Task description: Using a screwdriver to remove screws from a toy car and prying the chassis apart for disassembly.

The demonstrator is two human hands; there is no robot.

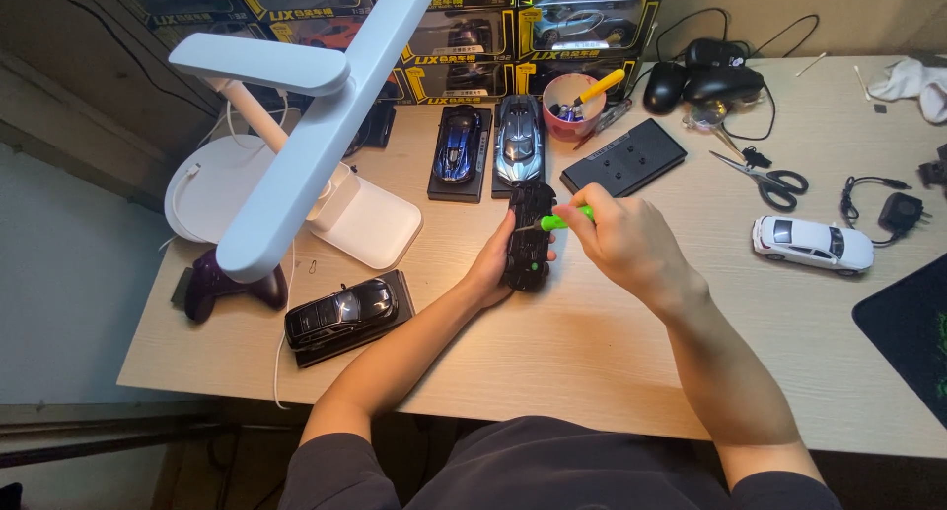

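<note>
below yellow-black boxes point(582, 17), left hand point(490, 268) grips black model car point(529, 236); right hand point(617, 236) grips green screwdriver point(562, 219).

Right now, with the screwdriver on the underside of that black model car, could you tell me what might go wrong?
The green screwdriver could slip off the upturned black car, which only the left hand steadies above the table, and jab the left fingers. A loosened screw might drop and roll off unseen. The right hand works close to the silver car on its stand, so a sudden slip could knock it.
</note>
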